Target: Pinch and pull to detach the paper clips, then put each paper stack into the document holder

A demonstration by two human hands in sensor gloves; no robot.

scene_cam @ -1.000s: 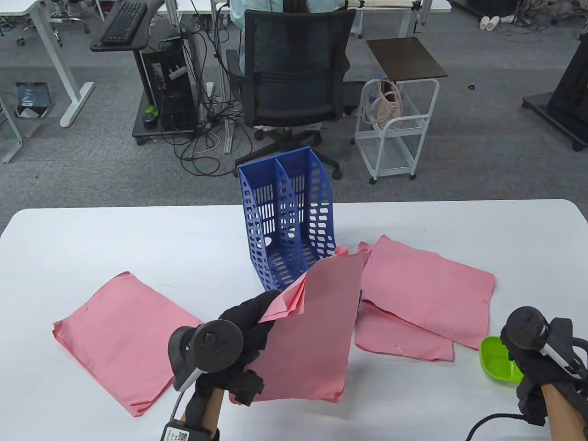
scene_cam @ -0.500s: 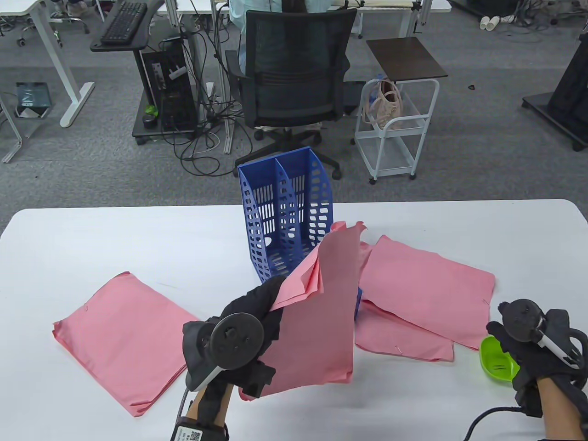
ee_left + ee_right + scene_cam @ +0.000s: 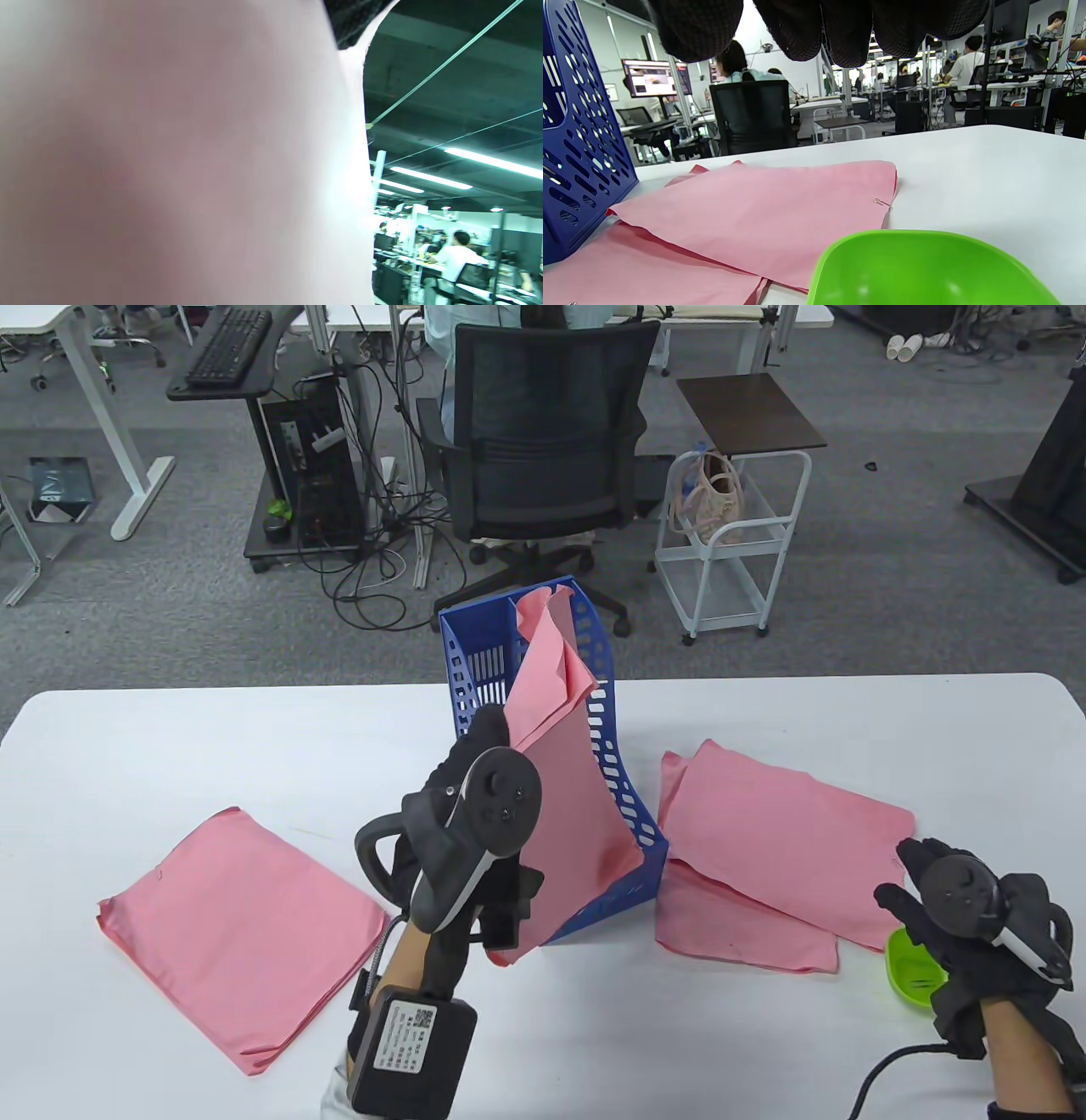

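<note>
My left hand [image 3: 477, 746] grips a pink paper stack [image 3: 564, 780] by its left edge and holds it upright and tilted. The stack's top end sits in the right compartment of the blue document holder [image 3: 632, 814], while its bottom corner sticks out in front. That paper [image 3: 169, 169] fills the left wrist view as a blur. My right hand [image 3: 920, 882] hovers over the green bowl [image 3: 912, 980] and holds nothing; its fingertips [image 3: 848, 29] hang loose. A small paper clip [image 3: 882, 202] sits on the corner of the nearest flat pink stack [image 3: 776, 212].
Another pink stack [image 3: 237, 933] lies at the left of the white table [image 3: 254, 746]. Two overlapping pink stacks [image 3: 789, 831] lie right of the holder. A black office chair [image 3: 543, 432] and a white cart [image 3: 730, 543] stand beyond the far edge.
My left hand has raised the pink stack off the table, turned it upright and carried it forward into the holder. My right hand has drifted slightly left and forward over the bowl.
</note>
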